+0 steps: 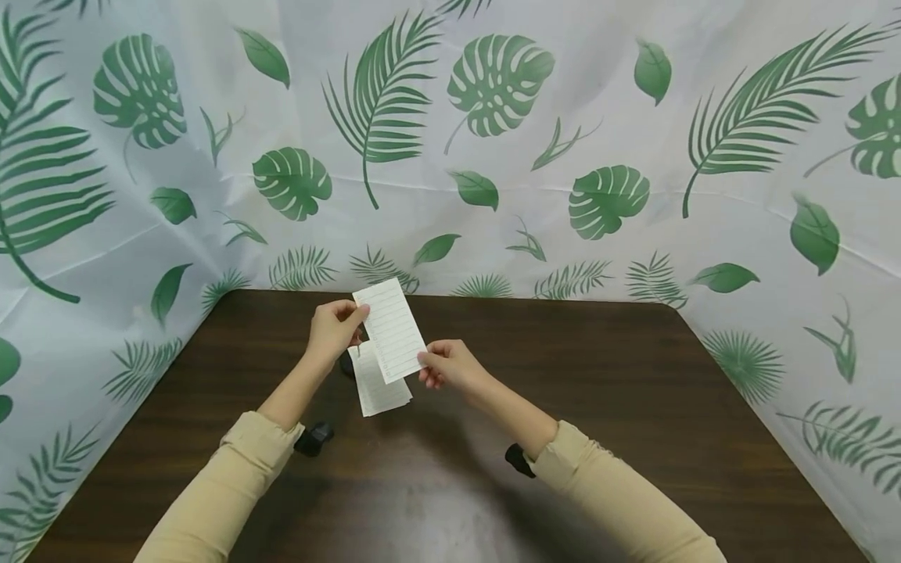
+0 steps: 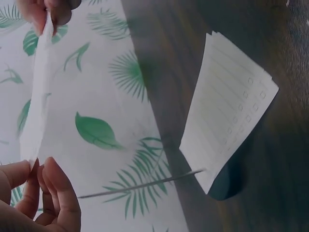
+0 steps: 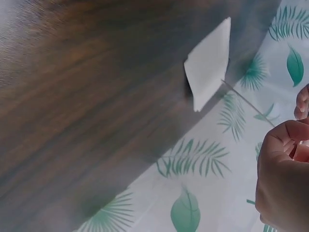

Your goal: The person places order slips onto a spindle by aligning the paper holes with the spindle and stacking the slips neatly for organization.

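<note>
Between both hands, above the table, is a lined paper slip (image 1: 390, 332). My left hand (image 1: 334, 332) pinches its upper left edge between thumb and fingers, and my right hand (image 1: 454, 365) pinches its lower right edge. Below the slip lies a small stack of similar slips (image 1: 380, 391), printed with lines and little boxes in the left wrist view. A thin rod (image 2: 145, 184) stands up from the stack near one edge, its tip end close to my left hand. Under the stack a dark rounded base (image 2: 227, 183) shows partly; the slips hide the rest.
The dark wooden table (image 1: 598, 391) extends around the stack. A white curtain (image 1: 521, 172) with green leaf prints hangs along its back and sides. Black wrist devices (image 1: 313, 439) are on both forearms.
</note>
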The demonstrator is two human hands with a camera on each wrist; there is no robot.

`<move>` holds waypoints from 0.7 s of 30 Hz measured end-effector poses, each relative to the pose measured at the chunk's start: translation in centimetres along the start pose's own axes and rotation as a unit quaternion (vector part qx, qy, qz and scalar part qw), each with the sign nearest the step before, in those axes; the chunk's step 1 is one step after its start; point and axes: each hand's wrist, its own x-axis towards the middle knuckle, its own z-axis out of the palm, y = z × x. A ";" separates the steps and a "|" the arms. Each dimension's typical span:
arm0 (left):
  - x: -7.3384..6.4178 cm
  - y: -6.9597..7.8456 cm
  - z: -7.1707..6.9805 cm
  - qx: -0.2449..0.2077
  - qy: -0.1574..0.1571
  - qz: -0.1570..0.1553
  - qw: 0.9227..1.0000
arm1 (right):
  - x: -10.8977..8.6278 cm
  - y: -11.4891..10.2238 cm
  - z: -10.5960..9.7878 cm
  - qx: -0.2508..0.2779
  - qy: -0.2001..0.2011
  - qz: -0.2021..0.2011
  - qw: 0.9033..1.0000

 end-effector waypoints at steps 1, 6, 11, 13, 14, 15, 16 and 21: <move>0.1 0.2 -0.1 0.003 0.001 0.004 1.000 | 0.2 -0.1 0.1 0.003 0.003 -0.001 1.000; 0.4 0.5 -0.6 0.022 0.009 -0.002 1.000 | 0.7 -0.2 0.5 0.001 0.012 0.007 1.000; 0.9 0.1 -0.8 0.015 0.018 -0.035 0.999 | 1.3 -0.2 1.0 -0.001 0.011 0.010 1.000; 1.1 0.0 -0.9 0.017 0.020 -0.040 0.999 | 1.5 0.0 1.2 0.000 0.012 0.013 1.000; 1.1 -0.1 -0.9 0.019 0.020 -0.043 0.999 | 1.6 0.2 1.3 0.000 0.011 0.013 1.000; 1.2 -0.1 -0.9 0.020 0.022 -0.048 0.998 | 1.8 0.3 1.3 0.000 0.011 0.012 1.000; 1.2 -0.1 -0.8 0.021 0.023 -0.050 0.998 | 1.7 0.1 1.4 0.001 0.009 0.015 1.000; 1.8 -0.6 -1.0 0.018 0.032 -0.062 0.997 | 2.5 0.3 1.9 0.007 0.006 0.018 1.000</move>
